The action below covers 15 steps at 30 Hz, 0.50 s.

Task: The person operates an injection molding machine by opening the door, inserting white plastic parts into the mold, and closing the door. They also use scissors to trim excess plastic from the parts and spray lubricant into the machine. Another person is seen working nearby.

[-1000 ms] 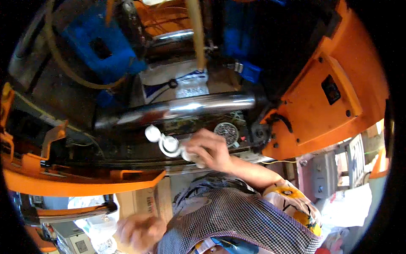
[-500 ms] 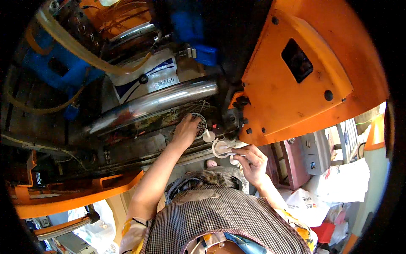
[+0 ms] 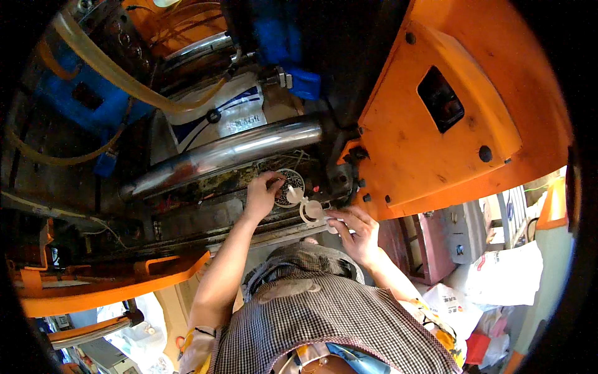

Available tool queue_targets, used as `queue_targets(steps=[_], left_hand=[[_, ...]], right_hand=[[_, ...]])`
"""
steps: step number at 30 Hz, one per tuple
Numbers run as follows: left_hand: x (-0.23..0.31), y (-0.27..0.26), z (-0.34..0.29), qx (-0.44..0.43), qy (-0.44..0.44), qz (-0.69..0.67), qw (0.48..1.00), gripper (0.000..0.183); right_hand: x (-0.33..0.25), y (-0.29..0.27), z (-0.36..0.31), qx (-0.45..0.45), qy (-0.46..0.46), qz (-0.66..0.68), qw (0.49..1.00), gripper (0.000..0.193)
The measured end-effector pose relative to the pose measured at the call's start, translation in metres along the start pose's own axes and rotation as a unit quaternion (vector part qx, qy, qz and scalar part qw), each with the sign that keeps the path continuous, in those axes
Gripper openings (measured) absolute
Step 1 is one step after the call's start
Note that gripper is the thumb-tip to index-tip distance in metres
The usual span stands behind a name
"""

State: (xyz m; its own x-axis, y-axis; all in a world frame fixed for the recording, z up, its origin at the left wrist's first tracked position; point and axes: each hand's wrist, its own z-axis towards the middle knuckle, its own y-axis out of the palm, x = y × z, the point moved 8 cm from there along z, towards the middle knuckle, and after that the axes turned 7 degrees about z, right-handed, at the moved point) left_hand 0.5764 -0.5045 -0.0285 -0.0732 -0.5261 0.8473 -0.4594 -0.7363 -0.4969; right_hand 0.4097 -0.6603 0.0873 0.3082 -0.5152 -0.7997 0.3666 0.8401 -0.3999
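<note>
A round white tub (image 3: pixel 301 176) of small dark pieces (image 3: pixel 288 181) stands on the machine ledge in front of me. At its left side is my left hand (image 3: pixel 263 194), with thumb and fingers pinched together over the rim. Whatever lies between those fingertips is too small to make out. My right hand (image 3: pixel 357 230) grips a white plastic moulded part (image 3: pixel 313 209) between thumb and fingers. The part has several round discs and a curved ring. Its far disc (image 3: pixel 294 195) overlaps the tub's near right edge.
Behind the tub runs a shiny metal bar (image 3: pixel 230 148), with a white and blue sack (image 3: pixel 218 115) beyond it. A large orange machine guard (image 3: pixel 436 118) stands at the right. An orange rail (image 3: pixel 118 293) crosses the lower left. White bags (image 3: pixel 504 271) lie at the lower right.
My right hand has moved left with the white plastic part, bringing its far disc over the tub's edge. My left hand has drawn back leftward from the pieces toward the tub's rim.
</note>
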Motion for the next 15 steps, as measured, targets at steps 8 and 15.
queue_targets(steps=[8,15], left_hand=[[-0.045,0.010,0.001,-0.063,-0.093,-0.511,0.852,0.014],[-0.046,0.009,-0.004,-0.088,-0.128,-0.592,0.791,0.020]], right_hand=[[0.014,0.027,0.026,0.002,-0.011,0.012,1.000,0.017],[0.028,0.034,0.038,-0.006,-0.011,-0.025,1.000,0.015]])
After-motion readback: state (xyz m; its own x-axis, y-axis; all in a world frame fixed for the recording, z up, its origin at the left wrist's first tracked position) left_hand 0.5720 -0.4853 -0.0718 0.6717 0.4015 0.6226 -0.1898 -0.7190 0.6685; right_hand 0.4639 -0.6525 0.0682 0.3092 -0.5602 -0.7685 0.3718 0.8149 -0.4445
